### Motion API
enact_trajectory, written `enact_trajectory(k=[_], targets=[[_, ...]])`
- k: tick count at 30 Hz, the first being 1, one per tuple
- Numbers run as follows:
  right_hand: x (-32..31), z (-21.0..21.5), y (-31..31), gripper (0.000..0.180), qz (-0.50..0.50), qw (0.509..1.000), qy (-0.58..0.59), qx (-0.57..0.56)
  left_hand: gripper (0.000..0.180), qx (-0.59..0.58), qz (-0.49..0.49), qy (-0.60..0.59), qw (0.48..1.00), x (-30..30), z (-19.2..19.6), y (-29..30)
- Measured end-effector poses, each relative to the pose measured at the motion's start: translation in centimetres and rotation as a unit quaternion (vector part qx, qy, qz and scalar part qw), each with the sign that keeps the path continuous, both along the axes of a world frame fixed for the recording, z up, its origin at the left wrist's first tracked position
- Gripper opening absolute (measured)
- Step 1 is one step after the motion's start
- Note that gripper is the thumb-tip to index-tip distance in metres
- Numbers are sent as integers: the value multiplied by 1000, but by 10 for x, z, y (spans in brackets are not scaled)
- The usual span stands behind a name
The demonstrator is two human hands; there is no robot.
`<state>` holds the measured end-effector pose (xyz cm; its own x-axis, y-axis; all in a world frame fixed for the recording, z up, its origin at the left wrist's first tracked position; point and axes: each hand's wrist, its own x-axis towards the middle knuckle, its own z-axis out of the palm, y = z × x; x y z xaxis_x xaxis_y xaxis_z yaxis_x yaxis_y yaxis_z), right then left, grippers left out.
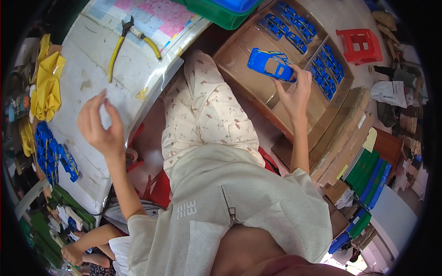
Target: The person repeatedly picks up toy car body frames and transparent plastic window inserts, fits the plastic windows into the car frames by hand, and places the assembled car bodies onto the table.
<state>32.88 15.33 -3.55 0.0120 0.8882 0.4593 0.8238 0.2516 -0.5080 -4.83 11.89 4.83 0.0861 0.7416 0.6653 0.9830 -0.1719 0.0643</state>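
Note:
My right hand [296, 90] is closed on one end of a blue toy car body [270, 63] with yellow stripes, holding it over a divided cardboard box [248, 87]. Rows of similar blue car bodies [328, 69] lie in the box's far and right compartments. My left hand [100, 125] is raised over the white table [83, 41], its fingers apart and curved, with nothing in it. Beyond it on the tabletop rest yellow-handled cutting pliers [125, 28]. A pile of blue car bodies [50, 149] sits at the table's left side.
Yellow plastic bags [48, 87] hang along the table's left edge. A green bin [225, 16] stands at the top, and a red stool [360, 46] beyond the box. Green and blue crates [368, 179] are stacked at right. Another person's hand [72, 254] is at lower left.

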Motion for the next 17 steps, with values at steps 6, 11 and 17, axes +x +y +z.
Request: enact_trajectory(k=[6,11,17], targets=[[-41,14,-29,33,82,994,74,-20,26,-6,-111,-71,991,46,4,-28],[-65,13,-54,40,225,914,320,-109,23,57,-190,7,980,60,2,-43],[-71,1,-83,72,331,682,585,-286,16,92,-203,24,975,66,-4,-59]])
